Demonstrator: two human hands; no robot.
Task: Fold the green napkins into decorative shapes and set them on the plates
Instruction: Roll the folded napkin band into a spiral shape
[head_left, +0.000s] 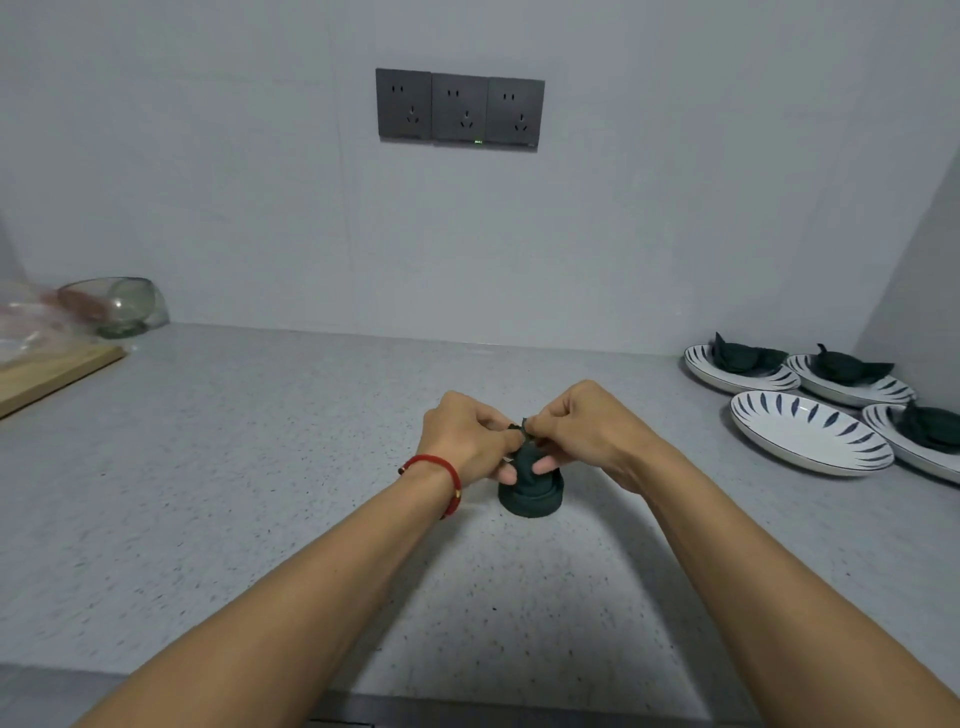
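A dark green napkin (531, 492) stands rolled into a small upright cone on the speckled grey counter (260, 467), its rolled base resting on the surface. My left hand (465, 435) and my right hand (582, 426) both pinch its top tip, their lower fingers touching its sides. At the right stand several white plates with dark leaf marks. One plate (810, 434) holds nothing. Three others carry folded green napkins: a back-left one (745, 358), a back-right one (844, 369) and a front-right one (930, 426).
A glass bowl (122, 306) and a wooden board (52, 371) under clear plastic sit at the far left. A triple wall socket (460, 109) hangs above. The counter's front edge runs along the bottom. A wall corner closes the right side behind the plates.
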